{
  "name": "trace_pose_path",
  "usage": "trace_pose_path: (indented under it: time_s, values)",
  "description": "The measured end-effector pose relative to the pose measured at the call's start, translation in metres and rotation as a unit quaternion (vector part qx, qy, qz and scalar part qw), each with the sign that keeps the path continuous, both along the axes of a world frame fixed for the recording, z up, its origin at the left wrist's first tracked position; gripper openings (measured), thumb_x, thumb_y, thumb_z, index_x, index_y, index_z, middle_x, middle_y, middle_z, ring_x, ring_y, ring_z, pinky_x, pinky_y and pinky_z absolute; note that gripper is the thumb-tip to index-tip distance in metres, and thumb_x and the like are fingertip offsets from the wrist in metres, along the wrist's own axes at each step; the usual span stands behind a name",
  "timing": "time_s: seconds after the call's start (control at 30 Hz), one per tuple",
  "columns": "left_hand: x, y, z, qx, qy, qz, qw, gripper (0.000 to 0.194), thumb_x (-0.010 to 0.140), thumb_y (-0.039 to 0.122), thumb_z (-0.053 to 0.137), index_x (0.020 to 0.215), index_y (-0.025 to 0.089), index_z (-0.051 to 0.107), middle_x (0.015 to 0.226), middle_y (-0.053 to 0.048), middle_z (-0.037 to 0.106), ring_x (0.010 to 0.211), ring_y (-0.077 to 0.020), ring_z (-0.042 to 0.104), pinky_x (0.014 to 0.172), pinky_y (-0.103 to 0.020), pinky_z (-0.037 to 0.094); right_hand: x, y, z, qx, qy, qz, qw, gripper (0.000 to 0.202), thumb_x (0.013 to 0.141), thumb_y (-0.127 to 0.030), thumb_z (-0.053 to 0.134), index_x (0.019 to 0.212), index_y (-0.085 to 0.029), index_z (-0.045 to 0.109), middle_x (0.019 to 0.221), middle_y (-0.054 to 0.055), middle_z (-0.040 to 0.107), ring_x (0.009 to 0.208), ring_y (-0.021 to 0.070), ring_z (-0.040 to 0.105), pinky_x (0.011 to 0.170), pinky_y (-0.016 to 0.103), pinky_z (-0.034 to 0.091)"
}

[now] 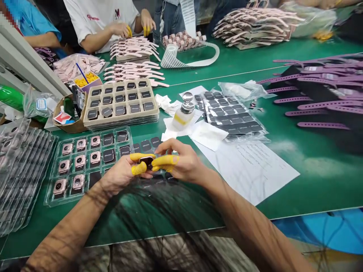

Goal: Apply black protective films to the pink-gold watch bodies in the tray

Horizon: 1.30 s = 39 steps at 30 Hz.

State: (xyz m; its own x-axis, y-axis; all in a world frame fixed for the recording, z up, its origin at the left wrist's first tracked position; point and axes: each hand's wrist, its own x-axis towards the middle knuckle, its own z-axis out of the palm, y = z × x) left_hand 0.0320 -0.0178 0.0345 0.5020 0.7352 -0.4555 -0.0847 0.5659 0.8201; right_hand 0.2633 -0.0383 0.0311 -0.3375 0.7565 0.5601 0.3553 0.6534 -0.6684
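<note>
Between my hands, above the green table, is a small dark-faced watch case. My left hand, in yellow finger cots, grips it by its left side with thumb and fingers. Yellow-covered fingers of my right hand close on its right edge. Below them lies a sheet of black square labels, partly hidden by my hands. Just left, a clear plastic tray holds several pink watch cases and black-covered ones.
Behind my hands stand a glass pump bottle and white wipes. A beige tray, stacked clear trays and a cardboard box occupy the left. Purple straps lie right; a co-worker handles pink straps opposite.
</note>
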Motion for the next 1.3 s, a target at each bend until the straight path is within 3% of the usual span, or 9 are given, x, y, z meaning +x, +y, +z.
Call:
trace_pose_path:
  time_s: [0.1, 0.23, 0.43, 0.53, 0.63, 0.77, 0.97, 1.1, 1.3]
  values:
    - [0.004, -0.002, 0.001, 0.016, -0.003, 0.062, 0.998, 0.056, 0.059, 0.042, 0.1, 0.102, 0.017, 0.076, 0.085, -0.002, 0.075, 0.066, -0.0128, 0.072, 0.059, -0.021, 0.061, 0.024, 0.004, 0.005, -0.199, 0.004, -0.046, 0.979, 0.017, 0.097, -0.036, 0.057, 0.088, -0.024, 0.065, 0.084, 0.001, 0.067, 0.066, 0.0137, 0.057, 0.061, 0.029, 0.047]
    - [0.01, -0.001, 0.003, 0.088, 0.021, 0.115, 0.989, 0.058, 0.065, 0.039, 0.097, 0.111, 0.018, 0.067, 0.081, 0.003, 0.068, 0.06, -0.0122, 0.07, 0.058, -0.024, 0.061, 0.058, 0.013, 0.002, -0.341, -0.265, -0.127, 0.893, 0.018, 0.085, -0.034, 0.071, 0.074, -0.021, 0.065, 0.073, 0.002, 0.067, 0.062, 0.015, 0.053, 0.059, 0.03, 0.037]
    - [0.012, -0.006, 0.004, 0.097, 0.047, 0.086, 0.99, 0.074, 0.051, 0.016, 0.1, 0.115, 0.019, 0.065, 0.093, 0.0, 0.071, 0.068, -0.0101, 0.07, 0.068, -0.023, 0.059, 0.028, 0.026, -0.021, -0.187, -0.273, -0.239, 0.913, 0.022, 0.091, -0.026, 0.06, 0.109, -0.02, 0.072, 0.117, 0.011, 0.069, 0.069, 0.016, 0.058, 0.06, 0.031, 0.038]
    - [0.013, -0.007, 0.002, 0.126, 0.051, 0.082, 0.987, 0.074, 0.048, 0.012, 0.099, 0.115, 0.019, 0.067, 0.085, 0.003, 0.071, 0.065, -0.0101, 0.069, 0.066, -0.022, 0.058, 0.006, 0.026, -0.027, -0.154, -0.283, -0.277, 0.905, 0.019, 0.092, -0.021, 0.058, 0.1, -0.021, 0.075, 0.109, 0.009, 0.07, 0.066, 0.0156, 0.057, 0.058, 0.031, 0.035]
    - [0.012, -0.008, -0.004, 0.153, 0.071, 0.087, 0.982, 0.069, 0.051, 0.013, 0.097, 0.114, 0.019, 0.068, 0.084, 0.001, 0.073, 0.069, -0.0127, 0.071, 0.069, -0.024, 0.059, -0.007, 0.015, -0.022, -0.102, -0.176, -0.231, 0.952, 0.013, 0.094, -0.029, 0.064, 0.089, -0.023, 0.074, 0.083, 0.004, 0.068, 0.064, 0.0153, 0.056, 0.058, 0.031, 0.039]
    - [0.01, -0.009, -0.013, 0.195, 0.108, 0.072, 0.972, 0.062, 0.053, 0.013, 0.094, 0.11, 0.018, 0.072, 0.082, 0.0, 0.075, 0.072, -0.0151, 0.073, 0.069, -0.025, 0.058, -0.023, 0.002, -0.015, -0.012, 0.009, -0.093, 0.996, 0.01, 0.092, -0.036, 0.071, 0.087, -0.028, 0.074, 0.079, 0.001, 0.068, 0.067, 0.0161, 0.061, 0.059, 0.031, 0.047]
    - [0.01, -0.009, -0.008, 0.179, 0.136, 0.07, 0.972, 0.058, 0.054, 0.017, 0.094, 0.108, 0.017, 0.071, 0.079, -0.001, 0.077, 0.073, -0.0185, 0.075, 0.071, -0.028, 0.06, -0.032, 0.0, -0.013, -0.025, 0.0, -0.243, 0.97, 0.013, 0.091, -0.034, 0.073, 0.082, -0.025, 0.073, 0.078, 0.003, 0.068, 0.07, 0.0182, 0.061, 0.064, 0.034, 0.048]
    - [0.01, -0.011, -0.006, 0.191, 0.14, 0.056, 0.97, 0.052, 0.056, 0.013, 0.092, 0.104, 0.018, 0.072, 0.076, 0.0, 0.076, 0.074, -0.0186, 0.075, 0.068, -0.027, 0.058, -0.041, -0.003, -0.019, -0.022, 0.019, -0.145, 0.989, 0.009, 0.091, -0.037, 0.072, 0.087, -0.029, 0.073, 0.08, 0.003, 0.069, 0.069, 0.0193, 0.063, 0.062, 0.035, 0.049]
    - [0.011, -0.009, -0.002, 0.17, 0.135, 0.082, 0.973, 0.064, 0.048, 0.009, 0.096, 0.107, 0.017, 0.07, 0.074, 0.0, 0.074, 0.073, -0.0176, 0.072, 0.07, -0.028, 0.057, -0.003, 0.004, -0.021, -0.092, -0.185, -0.318, 0.925, 0.019, 0.094, -0.035, 0.064, 0.098, -0.021, 0.076, 0.098, 0.013, 0.07, 0.094, 0.0308, 0.063, 0.081, 0.047, 0.053]
